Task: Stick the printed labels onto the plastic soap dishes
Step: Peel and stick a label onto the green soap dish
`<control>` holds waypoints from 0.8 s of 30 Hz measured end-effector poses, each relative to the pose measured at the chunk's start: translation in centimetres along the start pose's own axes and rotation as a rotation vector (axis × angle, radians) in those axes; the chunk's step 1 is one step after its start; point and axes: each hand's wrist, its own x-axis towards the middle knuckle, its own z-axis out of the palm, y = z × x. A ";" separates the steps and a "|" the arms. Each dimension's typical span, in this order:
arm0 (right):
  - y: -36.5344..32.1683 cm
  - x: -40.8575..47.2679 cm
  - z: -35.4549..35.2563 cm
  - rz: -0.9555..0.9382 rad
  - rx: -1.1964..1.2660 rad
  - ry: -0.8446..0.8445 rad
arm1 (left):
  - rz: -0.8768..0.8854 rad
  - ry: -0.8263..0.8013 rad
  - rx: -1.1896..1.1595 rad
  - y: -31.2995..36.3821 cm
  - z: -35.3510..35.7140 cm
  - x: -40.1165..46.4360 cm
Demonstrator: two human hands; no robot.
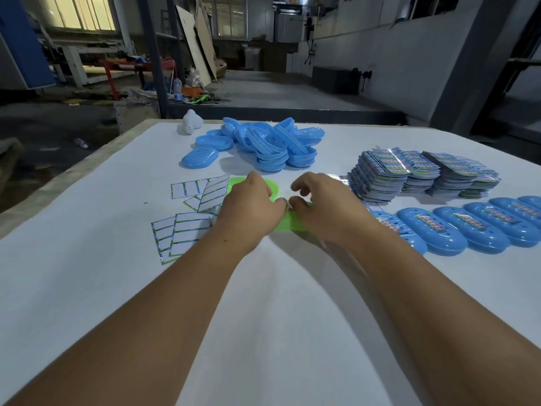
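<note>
Where hands meet, green soap dish [288, 222], mostly hidden

Single head-worn view, wide-angle, looking forward and down over a white table [278, 303], close above both forearms, far table edge and workshop floor [278, 92] visible beyond, edges bowed

A white figurine [191, 122] stands at the table's [87, 273] far edge.

Glossy, smooth blue plastic soap dishes [257, 145] far; shiny printed paper labels [421, 171] stacked right; matt white backing sheets [187, 230] left; matt white table covering [278, 303].
</note>
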 end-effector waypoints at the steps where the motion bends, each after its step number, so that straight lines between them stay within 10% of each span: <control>1: -0.3 -0.1 0.0 -0.041 0.046 -0.018 | 0.008 0.011 -0.016 -0.1 0.0 -0.1; 10: -0.3 -1.9 -0.7 -0.160 -0.058 -0.162 | 0.064 -0.016 0.028 -1.0 -0.6 -0.4; 24: 1.8 -2.3 -4.5 0.177 -0.265 -0.307 | 0.049 0.020 0.135 -1.5 -0.4 -0.6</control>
